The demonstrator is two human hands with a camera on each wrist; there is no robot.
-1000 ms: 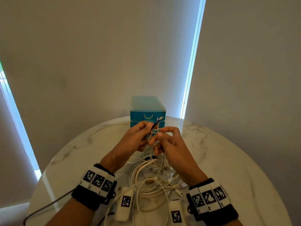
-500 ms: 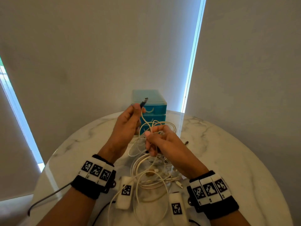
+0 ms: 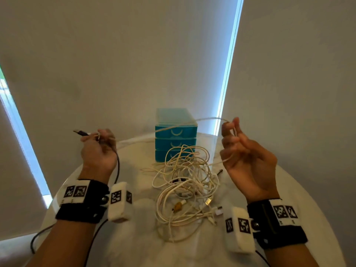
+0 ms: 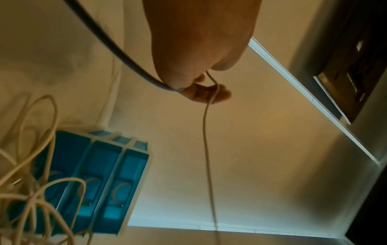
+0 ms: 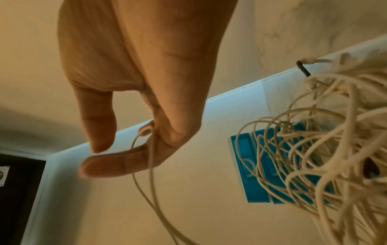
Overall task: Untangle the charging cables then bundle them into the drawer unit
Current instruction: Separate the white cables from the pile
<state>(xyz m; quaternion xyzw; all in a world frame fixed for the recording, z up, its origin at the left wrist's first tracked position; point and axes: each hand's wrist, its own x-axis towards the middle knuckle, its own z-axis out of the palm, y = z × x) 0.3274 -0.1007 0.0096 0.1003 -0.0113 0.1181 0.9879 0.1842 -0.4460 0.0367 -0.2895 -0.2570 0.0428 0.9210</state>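
The left hand is pinching the dark plug end of a pale cable between thumb and curled fingers, held up at the left above the surface; a thicker dark cord, probably the wrist camera's own lead though the view is blurred, is trailing past the same fingers. The right hand is holding the same cable further along, raised at the right with the palm turned up; the strand is passing between thumb and forefinger and looping down over the loosely curled fingers, a light narrow hold rather than a fist. Between the two hands the cable is stretching in a shallow arc, passing in front of the blue drawer unit; from the right hand it is dropping back toward the tangle of cables. That tangle is lying in the middle of the round marble surface, just in front of the drawer unit, whose three drawers are all looking closed. The cables are looking thin, light and limp, likely smooth enough to slide through the fingers; loops may well snag on one another, so gentle feeding is likely to serve better than a hard tug. The plug ends are the firmest places to take hold; the joint behind each plug is probably the weak spot.
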